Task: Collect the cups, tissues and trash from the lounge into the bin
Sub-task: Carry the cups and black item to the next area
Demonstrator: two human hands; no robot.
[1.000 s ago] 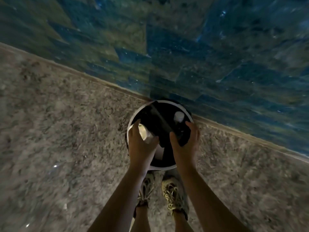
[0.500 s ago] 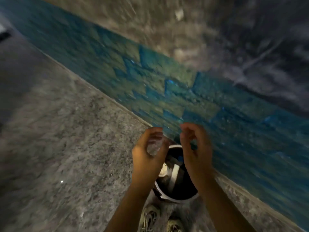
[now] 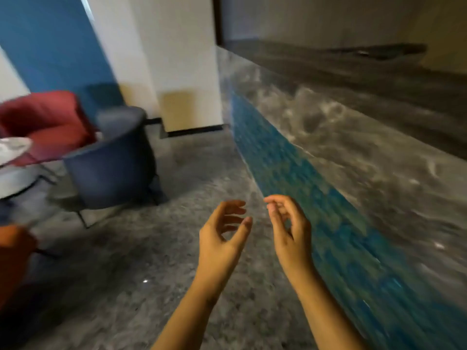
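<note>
My left hand (image 3: 225,231) and my right hand (image 3: 290,228) are raised side by side in front of me over the grey speckled floor. Both are empty, with the fingers loosely curled and apart. The bin is out of view. On the round white table (image 3: 12,183) at the far left lies something white (image 3: 12,147), too blurred to tell what it is. No cup or tissue shows clearly anywhere.
A dark blue armchair (image 3: 111,157) stands left of centre, a red armchair (image 3: 45,122) behind it, an orange seat (image 3: 12,261) at the left edge. A long counter with a blue tiled front (image 3: 316,208) and marble top (image 3: 366,137) runs along the right. Open floor (image 3: 197,168) lies between.
One second ago both hands were at the bin's rim, the left on a cup. They lifted away empty and the view swung up from the bin toward the lounge.
</note>
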